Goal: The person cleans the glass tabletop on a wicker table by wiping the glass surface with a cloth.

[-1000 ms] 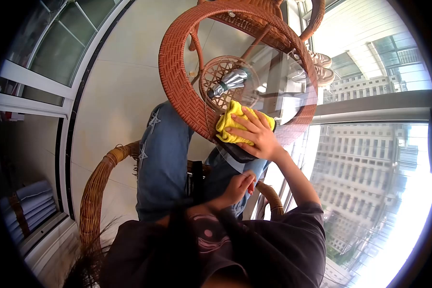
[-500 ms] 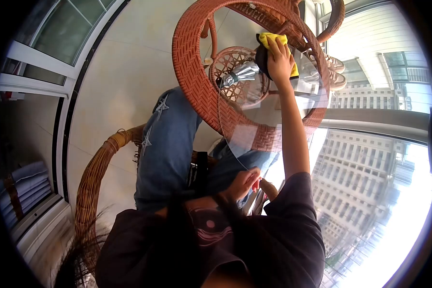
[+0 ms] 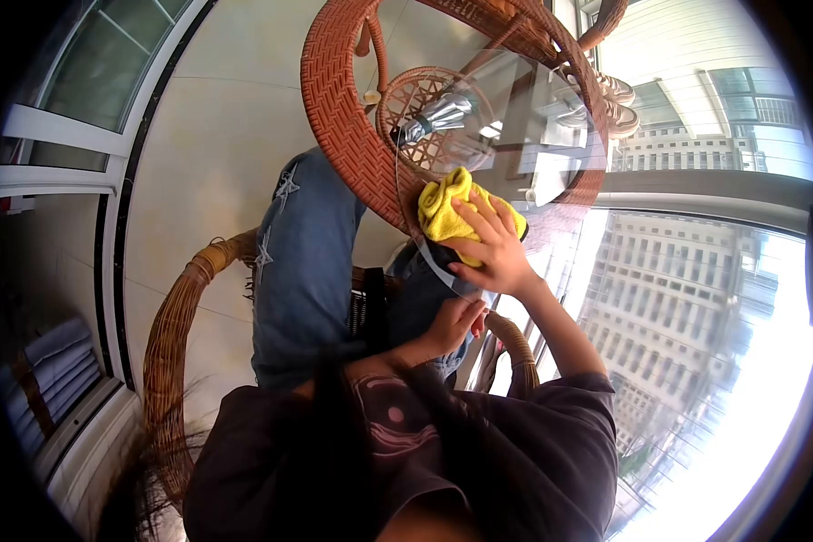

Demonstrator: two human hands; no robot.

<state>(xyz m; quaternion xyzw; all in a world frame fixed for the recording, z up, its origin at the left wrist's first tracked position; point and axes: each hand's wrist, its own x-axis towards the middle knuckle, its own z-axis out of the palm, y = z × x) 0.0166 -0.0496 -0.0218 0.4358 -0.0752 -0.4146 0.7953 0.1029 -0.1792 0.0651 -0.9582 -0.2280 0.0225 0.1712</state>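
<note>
Head view: we see the right hand (image 3: 494,250), fingers spread on the yellow cloth (image 3: 450,210) at the near side of the glass top (image 3: 524,122). Left hand (image 3: 454,327) curled by its edge; grip, we can't tell. Shirt (image 3: 395,415): pink print.

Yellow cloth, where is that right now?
In the head view, the yellow cloth is a little right of centre, under the right hand, on the near side of the glass.
</note>
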